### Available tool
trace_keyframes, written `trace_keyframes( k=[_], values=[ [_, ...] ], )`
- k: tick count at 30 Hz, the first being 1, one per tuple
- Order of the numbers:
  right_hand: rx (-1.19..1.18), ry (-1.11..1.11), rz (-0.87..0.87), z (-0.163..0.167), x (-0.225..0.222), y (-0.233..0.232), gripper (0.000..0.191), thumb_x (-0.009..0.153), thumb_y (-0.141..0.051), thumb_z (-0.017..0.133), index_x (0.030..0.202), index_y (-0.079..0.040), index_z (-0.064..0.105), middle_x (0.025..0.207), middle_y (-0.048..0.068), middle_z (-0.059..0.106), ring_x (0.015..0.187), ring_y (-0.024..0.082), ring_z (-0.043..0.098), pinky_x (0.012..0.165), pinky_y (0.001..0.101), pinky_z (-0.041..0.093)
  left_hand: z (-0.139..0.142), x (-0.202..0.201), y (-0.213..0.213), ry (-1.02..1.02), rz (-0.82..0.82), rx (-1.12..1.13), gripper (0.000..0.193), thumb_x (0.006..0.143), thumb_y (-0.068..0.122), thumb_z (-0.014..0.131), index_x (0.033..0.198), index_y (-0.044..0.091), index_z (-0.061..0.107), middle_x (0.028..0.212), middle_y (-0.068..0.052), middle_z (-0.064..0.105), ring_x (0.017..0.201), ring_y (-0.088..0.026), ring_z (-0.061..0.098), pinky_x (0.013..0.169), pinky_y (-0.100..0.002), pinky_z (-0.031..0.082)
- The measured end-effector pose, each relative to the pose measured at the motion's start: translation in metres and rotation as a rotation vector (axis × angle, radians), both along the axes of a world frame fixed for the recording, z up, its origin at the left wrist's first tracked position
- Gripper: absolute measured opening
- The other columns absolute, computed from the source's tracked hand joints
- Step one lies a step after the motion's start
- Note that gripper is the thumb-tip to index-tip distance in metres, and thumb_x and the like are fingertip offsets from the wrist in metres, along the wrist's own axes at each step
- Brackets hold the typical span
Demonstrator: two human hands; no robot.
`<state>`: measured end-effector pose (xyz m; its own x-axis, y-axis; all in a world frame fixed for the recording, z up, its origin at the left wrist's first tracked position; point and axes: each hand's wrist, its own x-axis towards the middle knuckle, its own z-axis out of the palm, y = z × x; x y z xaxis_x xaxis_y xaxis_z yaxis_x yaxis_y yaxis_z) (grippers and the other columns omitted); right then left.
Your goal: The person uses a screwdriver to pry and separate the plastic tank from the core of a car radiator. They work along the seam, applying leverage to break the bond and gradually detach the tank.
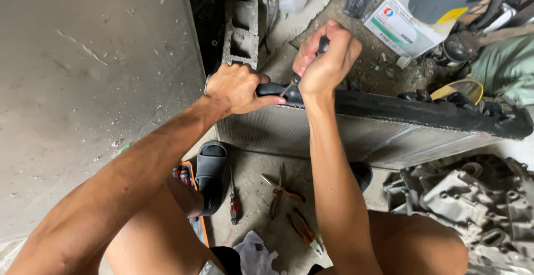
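A car radiator (361, 133) stands on edge on the floor, its black plastic tank (423, 111) along the top. My left hand (236, 88) grips the left end of that tank. My right hand (325, 58) is closed around the dark handle of a screwdriver (292, 83), whose metal tip points down at the tank just right of my left hand. My forearms reach out over my bare knees.
On the floor between my feet lie a red-handled screwdriver (235, 202), two orange-handled pliers (281, 194), and a white rag (255, 255). A black sandal (211, 169) is at left. Grey metal engine parts (473, 202) sit right; a box (397, 27), bucket and clutter behind.
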<state>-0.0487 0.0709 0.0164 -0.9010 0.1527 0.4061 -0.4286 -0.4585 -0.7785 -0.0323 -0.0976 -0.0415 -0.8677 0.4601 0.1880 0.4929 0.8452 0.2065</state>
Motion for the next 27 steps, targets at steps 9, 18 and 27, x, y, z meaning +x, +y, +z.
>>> trace_keyframes(
  k=[9,18,27],
  values=[
    [0.038,-0.07,-0.066,-0.005,-0.047,-0.003,0.038,0.098,-0.027,0.048,0.068,-0.005,0.043,0.051,0.007,0.04,0.033,0.017,0.032,0.031,0.0365,0.023,0.005,-0.003,0.003,-0.074,0.048,-0.013,0.071,0.082,0.085,0.051,0.097,0.023,0.082,0.072,-0.016,0.072,0.072,-0.036,0.072,0.07,-0.052,0.058],
    [-0.008,-0.137,0.006,0.018,-0.027,-0.001,0.035,0.097,-0.025,0.051,0.07,-0.005,0.044,0.053,0.005,0.039,0.037,0.016,0.033,0.034,0.0345,0.023,0.013,0.006,0.002,-0.122,0.075,0.026,0.07,0.082,0.086,0.05,0.1,0.027,0.083,0.076,-0.016,0.073,0.079,-0.038,0.072,0.077,-0.051,0.057],
    [0.221,0.231,-0.041,-0.006,0.052,-0.018,0.044,0.108,-0.023,0.043,0.07,-0.001,0.042,0.057,0.007,0.042,0.045,0.014,0.039,0.044,0.0307,0.031,0.008,0.0,-0.003,-0.107,-0.003,-0.033,0.073,0.075,0.088,0.056,0.11,0.027,0.078,0.078,-0.017,0.074,0.08,-0.039,0.072,0.077,-0.052,0.056]
  ],
)
